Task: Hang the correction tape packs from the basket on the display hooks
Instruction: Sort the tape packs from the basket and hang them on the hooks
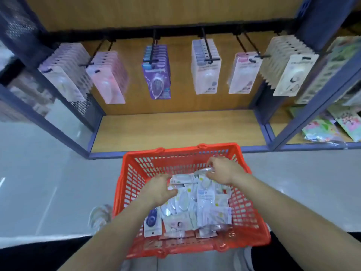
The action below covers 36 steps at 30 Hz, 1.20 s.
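A red plastic basket (252, 222) stands on the floor below me, filled with several correction tape packs (207, 204). Both my hands are inside it. My right hand (222, 169) pinches the top of a clear pack (203, 170) near the basket's far side. My left hand (158, 187) reaches over the pile with its fingers curled around the edge of a white pack (179, 180). Above, black display hooks (208, 47) carry rows of hanging packs, among them a purple row (157, 75) and a pink row (109, 79).
The hooks sit on a black rail in a blue-framed shelf unit with a wooden back and a bare wooden bottom board (175, 130). Colourful flat packs (332, 126) lie in the bay to the right. Grey floor (48, 182) surrounds the basket.
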### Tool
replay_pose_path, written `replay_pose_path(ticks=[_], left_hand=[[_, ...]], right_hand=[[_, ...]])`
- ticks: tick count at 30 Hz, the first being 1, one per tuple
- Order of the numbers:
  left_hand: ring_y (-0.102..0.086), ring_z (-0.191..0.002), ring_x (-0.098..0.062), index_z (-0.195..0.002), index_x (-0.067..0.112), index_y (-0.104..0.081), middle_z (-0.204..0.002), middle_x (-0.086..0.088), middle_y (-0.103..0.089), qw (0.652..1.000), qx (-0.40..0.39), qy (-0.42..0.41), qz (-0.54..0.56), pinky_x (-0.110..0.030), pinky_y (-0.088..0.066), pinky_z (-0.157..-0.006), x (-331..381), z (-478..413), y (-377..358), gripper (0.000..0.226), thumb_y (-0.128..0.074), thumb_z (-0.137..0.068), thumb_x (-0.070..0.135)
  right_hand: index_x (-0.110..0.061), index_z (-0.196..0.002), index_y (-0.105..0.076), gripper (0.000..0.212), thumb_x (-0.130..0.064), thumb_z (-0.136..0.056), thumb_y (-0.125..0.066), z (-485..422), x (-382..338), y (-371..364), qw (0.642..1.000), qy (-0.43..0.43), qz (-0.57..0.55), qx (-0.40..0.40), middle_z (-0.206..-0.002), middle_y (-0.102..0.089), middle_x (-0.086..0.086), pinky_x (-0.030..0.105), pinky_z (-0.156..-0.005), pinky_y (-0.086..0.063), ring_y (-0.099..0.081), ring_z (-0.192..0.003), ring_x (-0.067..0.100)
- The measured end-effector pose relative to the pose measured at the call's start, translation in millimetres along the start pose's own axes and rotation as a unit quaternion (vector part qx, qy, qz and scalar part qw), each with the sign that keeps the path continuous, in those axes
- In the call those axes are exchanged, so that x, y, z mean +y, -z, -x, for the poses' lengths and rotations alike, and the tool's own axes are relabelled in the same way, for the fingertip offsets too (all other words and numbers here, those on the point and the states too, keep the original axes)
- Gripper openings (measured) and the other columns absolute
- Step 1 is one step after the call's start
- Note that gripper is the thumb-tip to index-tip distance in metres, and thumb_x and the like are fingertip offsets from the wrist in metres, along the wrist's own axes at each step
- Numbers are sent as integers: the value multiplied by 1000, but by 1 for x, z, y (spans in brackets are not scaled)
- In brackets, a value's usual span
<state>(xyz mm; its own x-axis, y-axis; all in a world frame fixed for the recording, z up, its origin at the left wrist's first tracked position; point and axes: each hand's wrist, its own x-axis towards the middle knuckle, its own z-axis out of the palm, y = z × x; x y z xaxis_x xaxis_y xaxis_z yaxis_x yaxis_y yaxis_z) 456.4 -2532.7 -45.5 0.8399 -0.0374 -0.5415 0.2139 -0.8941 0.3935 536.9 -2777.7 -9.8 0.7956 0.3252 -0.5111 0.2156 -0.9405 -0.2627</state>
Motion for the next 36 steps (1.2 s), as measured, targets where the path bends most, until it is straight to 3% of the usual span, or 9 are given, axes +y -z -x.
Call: replay_pose_path(ticks=[5,10,15,18,22,25,30,33,36], left_hand=[[-51,-135,-27,-155,17,-39,-156,-7,-45,997,-61,45,28,-34,-44,-104,-30,-37,-64,74,-66,-94,48],[-49,-135,-29,-154,17,-38,-160,-7,-30,992,-54,88,75,-36,-43,-105,-39,-61,-111,78,-71,-90,47],[-64,-94,-29,-150,16,-37,-153,-9,-25,975,8,120,189,-44,-56,-89,-41,-70,-127,77,-79,-86,19],[-66,-85,-22,-147,15,-44,-148,-8,-34,959,21,145,245,-31,-50,-87,-46,-76,-126,71,-79,-87,18],[-62,-111,-22,-141,17,-54,-144,-2,-41,960,14,160,230,-26,-44,-94,-53,-83,-126,63,-81,-85,31],[-56,-119,-23,-117,28,-64,-128,4,-53,969,40,159,184,-38,-50,-99,-59,-86,-129,45,-83,-79,41],[-59,-100,-22,-108,16,-48,-114,2,-57,943,-6,146,299,-41,-54,-78,-60,-82,-134,48,-85,-82,32],[-52,-109,-20,-108,13,-45,-120,5,-51,935,2,133,328,-50,-54,-89,-59,-82,-135,47,-84,-84,24],[-49,-126,-17,-113,14,-53,-130,6,-51,922,24,116,369,-35,-46,-102,-63,-80,-125,38,-81,-87,13]], right_hand=[[-11,-148,-44,65,-43,-95,-65,-34,31,-91,991,-61,-67,-103,-147,-49,13,36,-102,-45,-54,-129,31],[-18,-149,-43,69,-48,-91,-67,-44,58,-157,982,-103,-109,-111,-145,-48,13,40,-110,-39,-46,-134,34],[-19,-136,-52,56,-30,-87,-78,-46,65,-175,974,-88,-191,-78,-119,-47,0,39,-102,-46,-57,-115,26],[-23,-130,-55,53,-27,-85,-81,-48,58,-176,967,-82,-231,-64,-102,-49,-13,38,-87,-54,-63,-97,14],[-26,-107,-58,36,-26,-81,-84,-50,59,-177,958,-103,-261,-64,-96,-59,-14,36,-82,-56,-62,-86,6],[-31,-93,-56,30,-25,-82,-83,-48,56,-174,957,-91,-268,-68,-89,-62,-14,34,-78,-54,-63,-83,7],[-30,-104,-51,27,-17,-93,-72,-50,50,-173,926,-81,-368,-36,-98,-68,0,39,-72,-56,-69,-87,17],[-27,-114,-49,30,-12,-97,-68,-52,45,-170,899,-84,-429,-24,-106,-68,0,26,-70,-50,-68,-92,16],[-25,-120,-49,34,-9,-97,-67,-54,40,-165,872,-91,-480,-9,-106,-69,1,21,-73,-47,-66,-93,16]])
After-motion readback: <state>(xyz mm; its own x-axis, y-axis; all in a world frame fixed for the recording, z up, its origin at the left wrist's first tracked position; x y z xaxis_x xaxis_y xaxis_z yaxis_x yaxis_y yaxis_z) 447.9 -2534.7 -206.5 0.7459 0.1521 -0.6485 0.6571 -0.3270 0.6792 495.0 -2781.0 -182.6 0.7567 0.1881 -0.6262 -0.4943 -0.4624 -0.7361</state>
